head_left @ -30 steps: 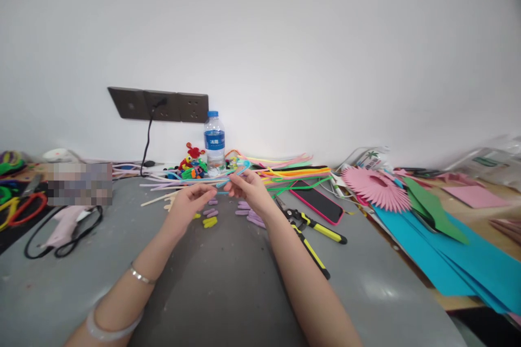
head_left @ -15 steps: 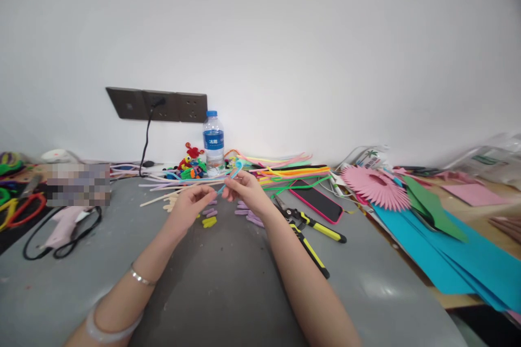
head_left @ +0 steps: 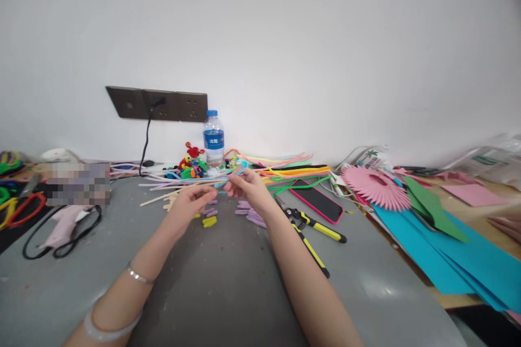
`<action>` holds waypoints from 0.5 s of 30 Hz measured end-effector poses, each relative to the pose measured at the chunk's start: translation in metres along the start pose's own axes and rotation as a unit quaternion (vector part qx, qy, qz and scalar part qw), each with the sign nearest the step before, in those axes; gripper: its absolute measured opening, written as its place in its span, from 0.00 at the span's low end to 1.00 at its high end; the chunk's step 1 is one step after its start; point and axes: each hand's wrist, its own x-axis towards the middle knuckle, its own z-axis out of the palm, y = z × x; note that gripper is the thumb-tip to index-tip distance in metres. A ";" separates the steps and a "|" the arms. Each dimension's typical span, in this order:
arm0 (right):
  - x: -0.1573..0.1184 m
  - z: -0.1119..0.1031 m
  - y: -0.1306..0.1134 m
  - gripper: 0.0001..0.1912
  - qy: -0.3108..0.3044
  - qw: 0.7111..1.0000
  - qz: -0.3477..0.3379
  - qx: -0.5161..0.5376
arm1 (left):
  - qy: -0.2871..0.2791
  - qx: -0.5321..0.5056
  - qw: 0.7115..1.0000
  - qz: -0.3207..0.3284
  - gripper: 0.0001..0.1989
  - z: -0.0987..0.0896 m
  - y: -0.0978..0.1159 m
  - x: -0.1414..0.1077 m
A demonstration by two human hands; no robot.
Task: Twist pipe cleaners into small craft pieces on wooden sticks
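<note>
A light-blue pipe cleaner point(head_left: 222, 184) stretches between my two hands above the grey table, with a small curled end at the upper right. My left hand point(head_left: 192, 203) pinches its left side between thumb and fingers. On the other side, my right hand point(head_left: 247, 188) grips it just below the curl. Beneath the hands lie short purple pipe cleaner pieces point(head_left: 253, 215) and a few yellow pieces point(head_left: 209, 222). My fingers partly hide the blue pipe cleaner.
Behind my hands stand a water bottle point(head_left: 214, 143) and a colourful pipe cleaner figure point(head_left: 191, 162). Long pipe cleaners point(head_left: 293, 172) spread along the wall. To the right are yellow-black pliers point(head_left: 321, 227), a phone point(head_left: 317, 200) and blue paper point(head_left: 448, 260); a glue gun point(head_left: 65, 227) lies left.
The curled end of the blue pipe cleaner has tilted slightly to the right, and more of its length shows between my fingers. Both hands have barely shifted.
</note>
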 end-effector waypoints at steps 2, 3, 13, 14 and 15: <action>0.001 0.000 0.001 0.22 0.003 1.000 0.004 0.012 | 0.045 -0.045 0.998 -0.010 0.24 0.000 0.000 0.002; 0.001 0.001 0.001 0.21 -0.003 1.000 0.007 0.014 | 0.061 -0.063 0.996 -0.013 0.25 0.000 0.000 0.003; -0.002 0.005 0.000 0.21 -0.040 0.999 0.008 -0.006 | 0.036 -0.015 0.999 0.007 0.22 0.002 0.001 0.001; -0.002 0.005 0.000 0.21 -0.041 0.999 0.005 -0.015 | 0.012 0.007 1.000 0.011 0.21 0.002 0.002 0.000; -0.003 0.004 -0.001 0.20 -0.046 0.999 0.002 -0.029 | -0.015 0.030 0.999 0.013 0.19 0.003 0.003 -0.001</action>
